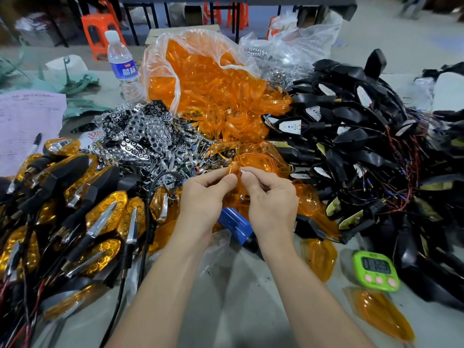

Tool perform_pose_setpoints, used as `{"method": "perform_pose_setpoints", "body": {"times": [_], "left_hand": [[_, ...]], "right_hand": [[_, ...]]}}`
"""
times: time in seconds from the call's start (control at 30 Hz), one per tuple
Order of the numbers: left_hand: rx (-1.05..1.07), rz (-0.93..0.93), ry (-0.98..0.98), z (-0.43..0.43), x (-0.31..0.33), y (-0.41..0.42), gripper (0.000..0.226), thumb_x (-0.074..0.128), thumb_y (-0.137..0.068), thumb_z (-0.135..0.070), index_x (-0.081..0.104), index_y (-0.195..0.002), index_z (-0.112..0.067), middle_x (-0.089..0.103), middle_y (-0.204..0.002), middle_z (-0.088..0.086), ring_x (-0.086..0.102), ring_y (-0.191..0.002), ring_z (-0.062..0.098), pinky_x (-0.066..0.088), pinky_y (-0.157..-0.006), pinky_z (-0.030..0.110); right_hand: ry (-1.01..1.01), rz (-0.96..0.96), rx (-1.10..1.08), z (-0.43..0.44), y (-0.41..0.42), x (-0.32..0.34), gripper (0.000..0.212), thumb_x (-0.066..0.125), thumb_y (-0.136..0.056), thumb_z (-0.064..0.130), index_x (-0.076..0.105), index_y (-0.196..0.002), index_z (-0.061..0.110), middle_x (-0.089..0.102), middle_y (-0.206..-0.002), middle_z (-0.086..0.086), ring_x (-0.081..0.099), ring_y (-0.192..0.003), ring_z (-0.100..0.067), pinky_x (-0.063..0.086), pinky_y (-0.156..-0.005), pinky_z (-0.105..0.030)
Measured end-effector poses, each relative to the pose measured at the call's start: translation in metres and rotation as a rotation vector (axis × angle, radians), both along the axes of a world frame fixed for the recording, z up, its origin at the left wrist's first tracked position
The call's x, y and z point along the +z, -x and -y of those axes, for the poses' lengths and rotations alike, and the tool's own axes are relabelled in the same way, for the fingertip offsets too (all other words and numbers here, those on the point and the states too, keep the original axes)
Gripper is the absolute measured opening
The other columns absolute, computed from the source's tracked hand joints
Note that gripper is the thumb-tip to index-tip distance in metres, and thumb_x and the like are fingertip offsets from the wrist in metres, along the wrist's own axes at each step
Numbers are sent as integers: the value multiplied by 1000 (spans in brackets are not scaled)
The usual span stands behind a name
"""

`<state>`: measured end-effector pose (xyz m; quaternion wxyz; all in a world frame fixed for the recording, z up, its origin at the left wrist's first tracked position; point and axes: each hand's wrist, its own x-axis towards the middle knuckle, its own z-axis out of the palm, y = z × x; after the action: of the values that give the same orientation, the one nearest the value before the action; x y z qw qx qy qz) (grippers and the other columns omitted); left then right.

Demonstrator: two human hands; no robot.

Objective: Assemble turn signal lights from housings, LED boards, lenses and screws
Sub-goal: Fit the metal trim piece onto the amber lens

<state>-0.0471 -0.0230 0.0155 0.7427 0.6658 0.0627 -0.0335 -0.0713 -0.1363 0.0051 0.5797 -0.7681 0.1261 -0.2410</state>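
Note:
My left hand (204, 197) and my right hand (270, 199) meet at the table's middle. Both pinch one orange lens (237, 190) between them. A small chrome strip (242, 171) pokes out from my right fingertips. Behind them spills a clear bag of orange lenses (200, 79). Chrome reflector inserts (145, 131) lie heaped to the left of it. Black housings with LED boards and wires (351, 136) pile up on the right. Finished turn signals (82, 209) lie stacked at the left.
A blue tool handle (236, 223) lies under my wrists. A green timer (375, 270) sits front right, with loose lenses (381, 315) near it. A water bottle (123, 64), papers (27, 121) and a pen (36, 144) stand back left. Orange stools (100, 33) are beyond.

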Motion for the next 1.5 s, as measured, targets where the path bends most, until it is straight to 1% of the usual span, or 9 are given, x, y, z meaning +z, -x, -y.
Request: {"method": "perform_pose_setpoints", "body": {"times": [0.07,0.2,0.4,0.63,0.8,0.9,1.0,1.17,1.5], "left_hand": [[6,-9,15,1,-1,2,20,73,-94,-5,83,-106,-17,82,-96,4,75,-87,16,61,-82,38],[54,-38,90,4,0,7,19,73,-93,-3,83,-105,-13,81,-93,6,73,-80,13,58,-74,29],[2,-107,170,1,7,12,19,65,-98,-3,81,-106,-10,81,-97,12,75,-82,18,59,-65,26],[-61,-82,169,-2,10,18,33,63,-99,-4,86,-87,-24,79,-95,14,74,-81,20,61,-66,26],[-49,-76,163,0,8,20,20,65,-99,-5,81,-107,-13,81,-100,11,77,-86,18,58,-66,22],[-26,-59,192,0,8,21,18,65,-99,-3,81,-106,-9,81,-98,12,76,-83,17,58,-66,22],[-35,-35,190,-1,10,21,21,64,-99,-1,82,-101,-11,81,-96,12,76,-81,16,58,-66,22],[-50,21,175,-1,13,22,26,64,-96,3,83,-95,-14,81,-95,12,76,-83,17,58,-70,23],[-28,-4,194,-9,16,22,35,63,-96,1,86,-78,-18,77,-76,7,69,-68,12,58,-64,23]], "right_hand": [[-79,-28,36,3,-2,2,15,76,-93,31,81,-90,45,67,-95,22,63,-96,4,52,-78,-19],[-132,-19,109,5,-3,5,28,83,-87,25,79,-84,53,74,-92,21,70,-90,-2,60,-83,-32],[-220,-47,99,10,1,5,22,90,-78,19,84,-83,39,79,-80,10,77,-78,-16,65,-75,-42],[-253,-32,42,15,6,9,19,93,-73,16,83,-77,32,78,-75,9,76,-76,-9,60,-68,-25],[-131,13,2,11,12,13,24,93,-75,18,78,-69,36,75,-70,18,74,-71,-3,56,-61,-14],[-38,10,-29,8,15,16,32,94,-74,21,73,-65,43,71,-66,25,71,-69,3,52,-58,-10],[-3,8,-39,6,16,17,31,93,-75,22,73,-67,44,70,-67,26,69,-68,4,51,-57,-10],[117,92,-71,-2,20,18,16,92,-76,19,81,-76,31,64,-60,22,59,-62,5,41,-53,-8],[64,112,-24,-13,19,20,10,89,-81,17,82,-80,25,72,-69,18,68,-68,-7,55,-59,-26]]}}
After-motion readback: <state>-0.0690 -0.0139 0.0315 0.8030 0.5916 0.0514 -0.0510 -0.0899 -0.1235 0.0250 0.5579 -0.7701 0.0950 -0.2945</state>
